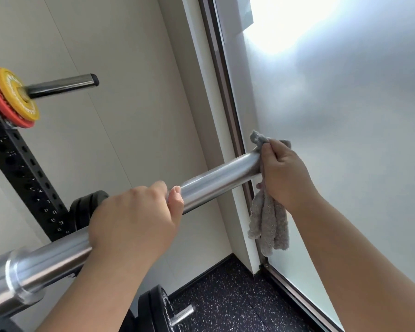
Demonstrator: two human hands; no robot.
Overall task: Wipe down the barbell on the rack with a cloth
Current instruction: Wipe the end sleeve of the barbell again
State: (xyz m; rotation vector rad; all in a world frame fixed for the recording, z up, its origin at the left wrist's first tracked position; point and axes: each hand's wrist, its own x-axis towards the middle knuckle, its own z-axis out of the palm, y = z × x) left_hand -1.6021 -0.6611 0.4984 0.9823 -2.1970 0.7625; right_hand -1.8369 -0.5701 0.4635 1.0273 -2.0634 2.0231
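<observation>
Covering the barbell [216, 178] tip — right hand [283, 173] with cloth [268, 226].

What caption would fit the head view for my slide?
The left-hand grip holds the barbell while the right-hand grip holds a grey cloth against its end.

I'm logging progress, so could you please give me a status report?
Left hand grips the barbell. Right hand holds cloth on its far end. Window frame close beside that end.
</observation>
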